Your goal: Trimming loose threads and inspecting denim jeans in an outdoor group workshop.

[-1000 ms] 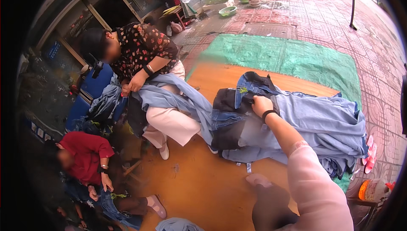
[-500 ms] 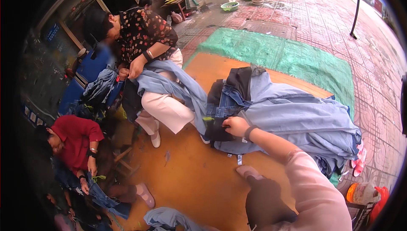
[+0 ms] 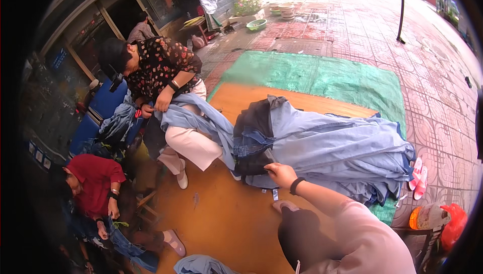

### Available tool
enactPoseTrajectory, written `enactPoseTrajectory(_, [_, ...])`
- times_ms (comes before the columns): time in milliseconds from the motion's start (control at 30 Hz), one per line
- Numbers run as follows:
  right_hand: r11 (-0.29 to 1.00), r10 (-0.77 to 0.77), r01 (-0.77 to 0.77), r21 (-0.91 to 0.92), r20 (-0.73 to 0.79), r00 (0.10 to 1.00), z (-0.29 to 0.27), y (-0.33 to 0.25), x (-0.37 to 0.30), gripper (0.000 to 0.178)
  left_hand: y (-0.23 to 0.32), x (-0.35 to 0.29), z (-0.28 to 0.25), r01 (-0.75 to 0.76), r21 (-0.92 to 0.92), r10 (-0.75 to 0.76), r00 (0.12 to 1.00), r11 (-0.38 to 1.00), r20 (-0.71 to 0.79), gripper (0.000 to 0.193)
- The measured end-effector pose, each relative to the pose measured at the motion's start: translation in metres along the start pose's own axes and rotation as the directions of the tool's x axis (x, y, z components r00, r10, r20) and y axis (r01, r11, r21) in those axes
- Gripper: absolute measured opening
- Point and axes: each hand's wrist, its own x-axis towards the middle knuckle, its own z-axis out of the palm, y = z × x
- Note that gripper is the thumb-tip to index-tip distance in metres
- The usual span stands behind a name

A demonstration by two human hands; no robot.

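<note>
My right hand [image 3: 282,174] reaches in from the lower right, a black band on its wrist. Its fingers pinch the edge of black fabric [image 3: 251,163] at the near left end of a clothing pile. Light blue jeans [image 3: 332,143] make up most of that pile, their legs stretched toward the right. Beside the black fabric lies a dark blue denim waistband [image 3: 247,145]. White tags [image 3: 275,194] hang from the pile's near side. My left hand is out of the picture.
Left of the pile, a seated person in a floral top [image 3: 163,57] handles light blue jeans [image 3: 193,109]. A person in red [image 3: 95,181] holds dark jeans [image 3: 128,244]. Green sheeting [image 3: 322,67] lies under the wooden board [image 3: 226,223]. Pink slippers [image 3: 418,178] and a red bag [image 3: 455,226] are at right.
My view has tilted up, so the scene sits lower and farther left. My right hand stays at the black fabric, which now covers more of the dark waistband. A bright green scrap there is less visible.
</note>
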Motion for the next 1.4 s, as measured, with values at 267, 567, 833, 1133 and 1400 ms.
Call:
enactPoseTrajectory(267, [0.808,0.512,-0.443,-0.388,0.094,0.854,-0.083,0.106,-0.282,0.024,-0.002,0.006,0.020,0.089,-0.595,-0.105,0.994,0.799,0.009,0.048])
enactPoseTrajectory(567, [0.620,0.747,-0.517,-0.590,0.243,0.619,-0.109,0.165,-0.466,0.022,-0.006,0.001,0.035,0.120,-0.692,-0.045,0.991,0.712,0.126,0.070])
enactPoseTrajectory(833, [0.665,0.605,-0.391,-0.636,0.153,0.781,-0.139,0.115,-0.418,0.022,-0.016,-0.013,0.042,0.073,-0.852,0.057,0.991,0.519,0.120,0.076])
enactPoseTrajectory(1133, [0.721,0.312,-0.204,-0.662,0.048,0.949,-0.167,0.059,-0.313,0.023,-0.102,-0.152,0.138,0.684,-0.655,0.250,0.606,0.321,0.755,0.066])
enactPoseTrajectory(1400, [0.802,-0.039,0.041,-0.596,0.016,0.999,-0.203,-0.005,-0.222,0.024,-0.068,-0.117,0.229,0.881,-0.455,0.135,0.439,0.127,0.888,0.059])
